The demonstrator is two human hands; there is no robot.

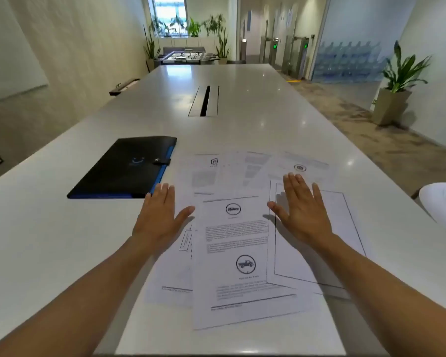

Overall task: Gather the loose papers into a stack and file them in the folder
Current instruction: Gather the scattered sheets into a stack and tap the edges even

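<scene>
Several loose printed papers [236, 253] lie spread and overlapping on the white table [49, 228] in front of me. A sheet with a truck logo is on top in the middle. A black folder with a blue edge [126, 168] lies closed, its strap fastened, to the left of the papers. My left hand [160, 217] is flat with fingers apart over the left edge of the papers, just right of the folder's near corner. Over a bordered sheet on the right side, my right hand [301, 210] is also spread flat. Neither hand holds anything.
A cable slot [205, 101] runs down the table's middle, farther away. A white rounded object [443, 204] sits at the right edge. Potted plants stand on the floor at the right [397, 86] and beyond the table's far end.
</scene>
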